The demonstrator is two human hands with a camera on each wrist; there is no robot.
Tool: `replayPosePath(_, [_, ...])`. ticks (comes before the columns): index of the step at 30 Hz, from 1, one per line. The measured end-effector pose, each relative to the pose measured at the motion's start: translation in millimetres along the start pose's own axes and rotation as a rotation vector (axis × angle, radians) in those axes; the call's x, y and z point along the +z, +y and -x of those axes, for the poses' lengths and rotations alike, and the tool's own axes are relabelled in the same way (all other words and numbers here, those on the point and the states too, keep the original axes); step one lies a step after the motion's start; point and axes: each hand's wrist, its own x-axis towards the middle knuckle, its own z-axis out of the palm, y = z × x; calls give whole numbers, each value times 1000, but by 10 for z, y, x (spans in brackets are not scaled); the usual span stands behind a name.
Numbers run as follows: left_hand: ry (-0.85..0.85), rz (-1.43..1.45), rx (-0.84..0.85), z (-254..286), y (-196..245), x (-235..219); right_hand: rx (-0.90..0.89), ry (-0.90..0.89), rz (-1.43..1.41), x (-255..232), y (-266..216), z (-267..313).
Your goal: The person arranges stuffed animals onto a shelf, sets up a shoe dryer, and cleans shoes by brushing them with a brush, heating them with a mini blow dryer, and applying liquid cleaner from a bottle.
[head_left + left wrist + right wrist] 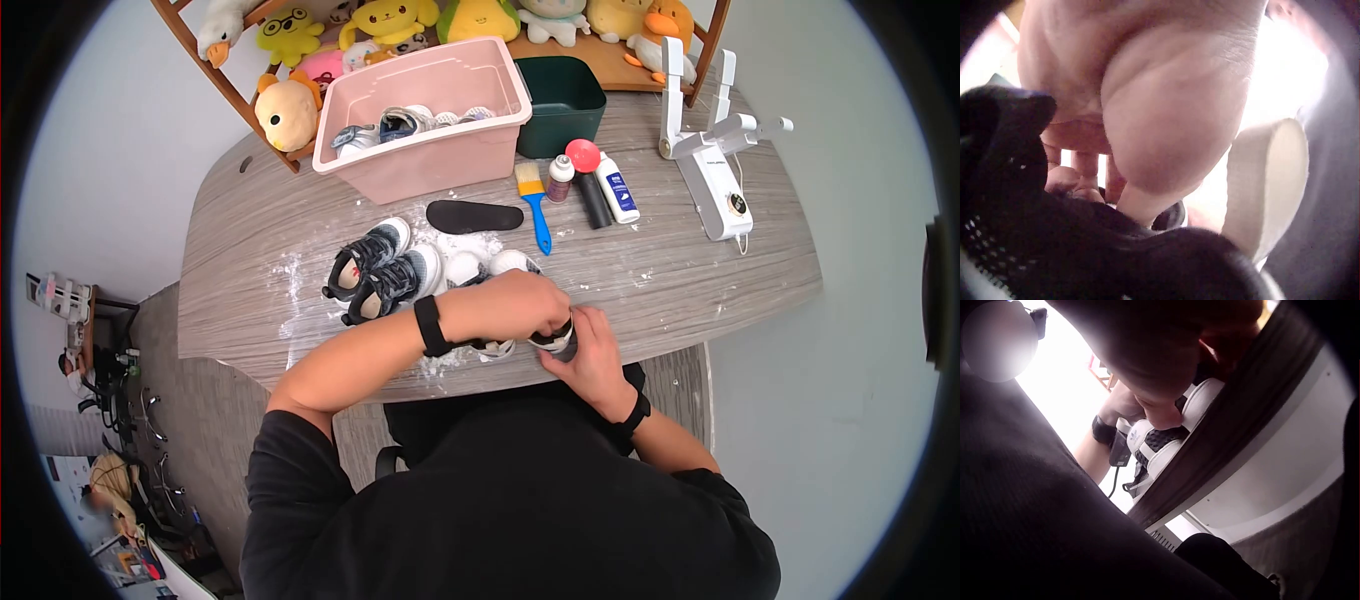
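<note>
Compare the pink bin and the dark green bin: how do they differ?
Size: the pink bin is visibly larger; the dark green bin is smaller.
Color: the pink bin is pale, the dark green bin deep-toned.
Contents: the pink bin holds shoes; no contents show in the visible part of the dark green bin.
Shared: both are open-topped and stand side by side on the table.

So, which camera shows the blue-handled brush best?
The head view: the brush lies there uncovered on the table, bristles and handle both in sight. I can't see it in either wrist view.
</note>
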Motion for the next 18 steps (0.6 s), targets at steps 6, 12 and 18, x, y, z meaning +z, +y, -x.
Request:
replayPosePath(6, [115,1276,-180,61,-3,-300,19,-25,-53,21,37,19])
replayPosePath(12, [528,848,-156,292,386,-1231,16,-38,-46,28,27,-10])
replayPosePath(18, [363,-16,-495,384,-686,-678,-3,-40,-56,15,8,-16])
